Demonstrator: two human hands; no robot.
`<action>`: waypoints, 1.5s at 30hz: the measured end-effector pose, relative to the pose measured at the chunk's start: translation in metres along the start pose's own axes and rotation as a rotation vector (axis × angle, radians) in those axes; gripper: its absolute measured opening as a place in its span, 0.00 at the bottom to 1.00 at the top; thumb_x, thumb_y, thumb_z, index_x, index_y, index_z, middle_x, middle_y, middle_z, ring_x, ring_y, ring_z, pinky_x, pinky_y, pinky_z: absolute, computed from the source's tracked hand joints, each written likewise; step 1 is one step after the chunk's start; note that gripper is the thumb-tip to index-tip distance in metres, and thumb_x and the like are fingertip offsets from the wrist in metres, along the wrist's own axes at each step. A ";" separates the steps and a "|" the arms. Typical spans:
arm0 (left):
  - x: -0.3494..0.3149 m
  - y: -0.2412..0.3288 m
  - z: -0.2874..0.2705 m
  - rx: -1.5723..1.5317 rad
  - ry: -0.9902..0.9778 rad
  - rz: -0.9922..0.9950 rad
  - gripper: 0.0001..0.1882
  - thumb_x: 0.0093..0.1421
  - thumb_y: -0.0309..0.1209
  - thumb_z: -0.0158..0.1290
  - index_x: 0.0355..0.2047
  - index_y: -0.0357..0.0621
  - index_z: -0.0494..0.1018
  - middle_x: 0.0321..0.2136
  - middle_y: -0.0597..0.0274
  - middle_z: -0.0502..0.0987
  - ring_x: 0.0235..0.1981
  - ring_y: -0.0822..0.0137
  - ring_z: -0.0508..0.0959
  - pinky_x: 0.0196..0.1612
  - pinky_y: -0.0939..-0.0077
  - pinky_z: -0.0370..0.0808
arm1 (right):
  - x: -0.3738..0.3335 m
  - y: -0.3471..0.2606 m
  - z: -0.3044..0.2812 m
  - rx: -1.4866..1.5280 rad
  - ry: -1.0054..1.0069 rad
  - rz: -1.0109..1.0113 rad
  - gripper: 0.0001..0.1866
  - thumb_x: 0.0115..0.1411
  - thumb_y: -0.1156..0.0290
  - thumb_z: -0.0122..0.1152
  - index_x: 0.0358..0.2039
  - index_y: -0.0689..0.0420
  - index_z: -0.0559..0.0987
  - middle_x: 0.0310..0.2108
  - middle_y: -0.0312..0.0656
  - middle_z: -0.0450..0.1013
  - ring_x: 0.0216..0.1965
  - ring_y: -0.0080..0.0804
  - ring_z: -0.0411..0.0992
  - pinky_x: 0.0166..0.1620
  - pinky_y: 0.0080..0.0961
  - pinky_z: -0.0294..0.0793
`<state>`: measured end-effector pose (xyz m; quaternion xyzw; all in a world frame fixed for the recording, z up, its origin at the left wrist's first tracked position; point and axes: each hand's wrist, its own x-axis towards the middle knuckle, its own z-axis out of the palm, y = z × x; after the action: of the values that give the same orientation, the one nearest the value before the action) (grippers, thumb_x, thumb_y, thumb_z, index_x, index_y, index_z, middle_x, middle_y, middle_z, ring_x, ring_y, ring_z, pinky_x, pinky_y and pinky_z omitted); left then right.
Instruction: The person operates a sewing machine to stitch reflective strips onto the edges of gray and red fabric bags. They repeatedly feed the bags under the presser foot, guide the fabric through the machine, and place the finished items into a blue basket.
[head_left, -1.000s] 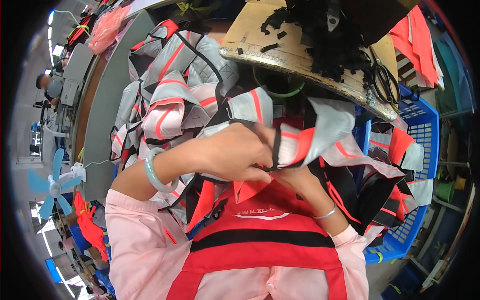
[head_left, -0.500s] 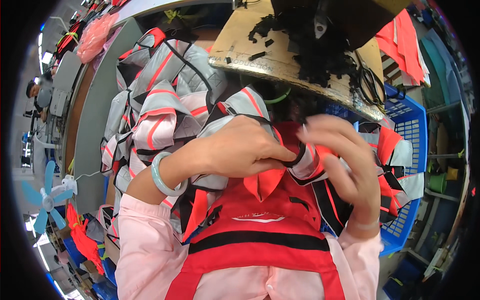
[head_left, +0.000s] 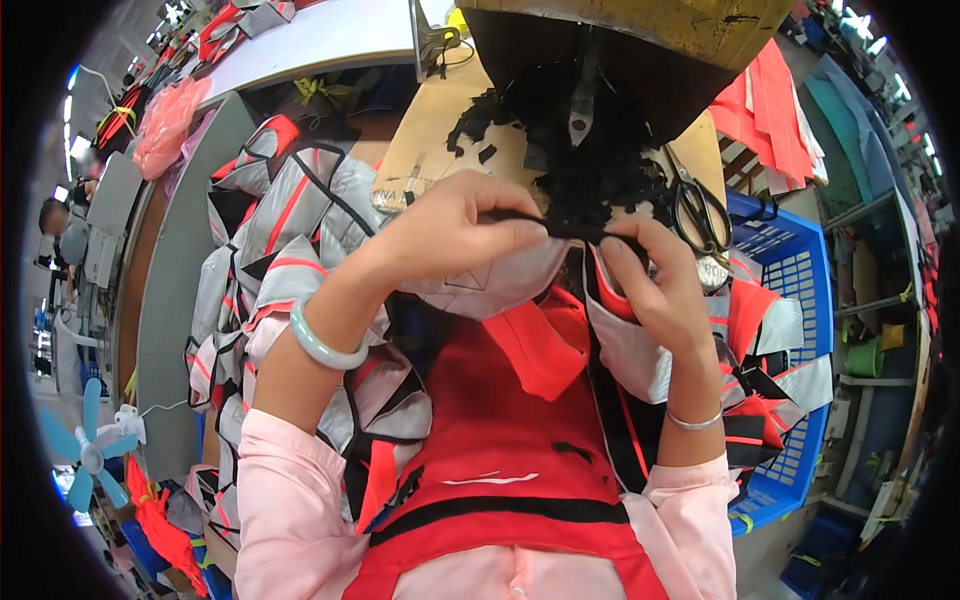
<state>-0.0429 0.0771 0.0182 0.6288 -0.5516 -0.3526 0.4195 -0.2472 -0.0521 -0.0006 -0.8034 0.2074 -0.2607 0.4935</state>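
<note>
In the head view, we see both hands near the middle of the frame, raised before the person's red apron (head_left: 510,430). Our left hand (head_left: 450,232) has thumb and fingers pressed together, pinching the black edging (head_left: 575,231) of a grey fabric piece (head_left: 490,280). Our right hand (head_left: 655,285) pinches the same edging farther right with thumb and forefinger, so it spans the gap between them. The grey piece sags below the left hand at the frame's center, and an orange-red flap (head_left: 545,355) hangs just beneath it. A pale bangle (head_left: 318,345) circles our left wrist; a silver bracelet (head_left: 693,424) circles the right.

At the upper middle, black scraps (head_left: 600,170) lie heaped on a wooden counter (head_left: 430,120), with dark scissors (head_left: 700,212) near its right edge. Similar grey pieces (head_left: 285,215) pile up at left, and others lie in a blue basket (head_left: 800,258) at right.
</note>
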 end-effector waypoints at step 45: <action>-0.021 -0.009 -0.004 0.416 -0.078 0.226 0.09 0.51 0.25 0.59 0.34 0.37 0.79 0.27 0.54 0.75 0.29 0.59 0.75 0.31 0.72 0.71 | -0.117 0.010 -0.143 -0.085 0.043 0.118 0.07 0.56 0.73 0.55 0.33 0.63 0.73 0.28 0.39 0.69 0.31 0.27 0.64 0.35 0.19 0.62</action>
<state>-0.0381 0.0985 0.0109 0.6220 -0.6951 -0.2063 0.2957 -0.4279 -0.0855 0.0195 -0.8044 0.2756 -0.2392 0.4687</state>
